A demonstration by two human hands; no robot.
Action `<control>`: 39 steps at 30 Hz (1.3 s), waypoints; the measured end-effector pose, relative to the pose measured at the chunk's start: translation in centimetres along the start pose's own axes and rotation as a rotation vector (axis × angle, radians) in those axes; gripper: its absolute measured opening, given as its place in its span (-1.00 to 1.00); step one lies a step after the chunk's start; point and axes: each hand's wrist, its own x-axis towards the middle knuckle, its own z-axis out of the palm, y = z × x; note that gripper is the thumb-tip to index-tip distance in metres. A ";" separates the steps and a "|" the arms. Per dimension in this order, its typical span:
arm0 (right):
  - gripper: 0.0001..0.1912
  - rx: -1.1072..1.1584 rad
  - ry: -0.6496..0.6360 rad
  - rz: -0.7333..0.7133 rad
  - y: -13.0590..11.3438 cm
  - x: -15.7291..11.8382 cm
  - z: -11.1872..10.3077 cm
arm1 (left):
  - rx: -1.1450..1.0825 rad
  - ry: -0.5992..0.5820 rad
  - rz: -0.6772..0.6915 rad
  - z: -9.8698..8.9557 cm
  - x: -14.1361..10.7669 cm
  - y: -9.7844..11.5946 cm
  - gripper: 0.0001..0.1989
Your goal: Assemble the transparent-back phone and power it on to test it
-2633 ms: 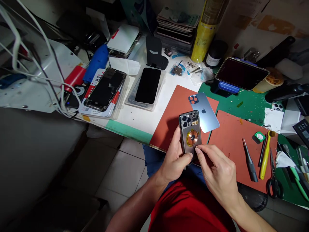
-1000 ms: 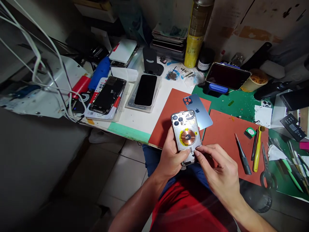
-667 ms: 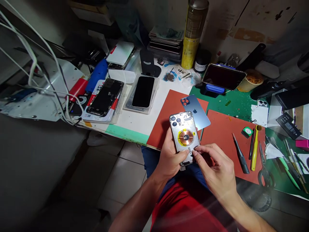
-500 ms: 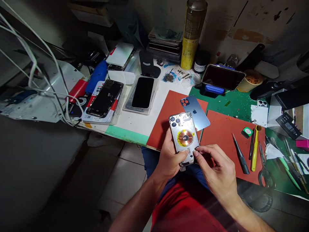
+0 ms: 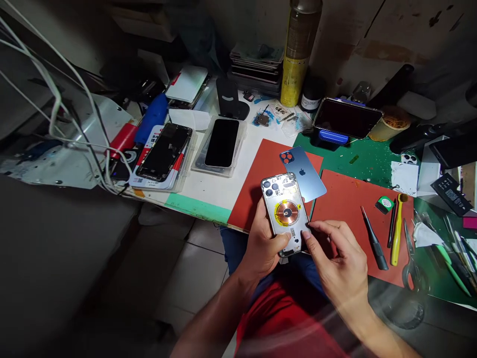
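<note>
My left hand (image 5: 266, 243) is closed round an opened phone (image 5: 279, 194), its thumb lying across the lower part. The phone's glass back is off, so a copper charging coil (image 5: 287, 213) with yellow marks round it and the camera lenses (image 5: 269, 187) show. At the phone's lower right edge, my right hand (image 5: 341, 258) pinches with thumb and index finger; its other fingers are curled. Any small piece between those fingertips is too small to make out. Beyond the phone, a blue glass back cover (image 5: 307, 176) lies on a red-brown mat (image 5: 249, 186).
On a second red-brown mat (image 5: 335, 199) lie tweezers (image 5: 373, 238), a yellow brush (image 5: 397, 231) and scissors (image 5: 410, 258). Left stand a black-screened phone (image 5: 222, 142) and a detached screen (image 5: 164, 151). Behind are a spray can (image 5: 296, 69) and a propped phone (image 5: 348, 118). White cables (image 5: 55, 94) hang left.
My right thumb and index finger have shifted slightly to the right along the phone's edge. My left hand keeps its hold, and the view has moved a little.
</note>
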 end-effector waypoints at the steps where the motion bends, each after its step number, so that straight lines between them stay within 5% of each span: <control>1: -0.86 -0.008 -0.003 -0.036 -0.1 -0.1 0.0 | 0.003 0.008 0.020 0.0 0.0 -0.1 -0.13; 5: -0.84 -0.011 -0.033 -0.127 -0.6 -0.9 0.5 | 0.023 0.037 0.096 -0.1 0.0 -0.5 -0.18; 11: -0.87 -0.011 -0.046 -0.082 -0.1 -1.0 0.4 | 0.024 0.096 0.067 -0.6 0.1 -0.5 -0.05; 19: -0.73 -0.330 0.142 0.081 7.1 5.9 -6.7 | 0.320 0.308 0.123 -1.3 0.6 0.9 -0.29; 24: -0.70 -0.393 0.103 0.145 9.4 8.1 -8.9 | 0.324 0.337 0.105 -0.8 1.0 1.2 -0.16; 33: -0.75 -0.435 0.123 0.185 9.9 10.3 -7.7 | 0.209 0.353 0.069 0.2 1.7 1.4 -0.05; 39: -0.69 -0.253 0.000 0.134 5.9 7.3 -6.3 | 0.069 0.218 0.040 -0.1 1.6 0.7 -0.10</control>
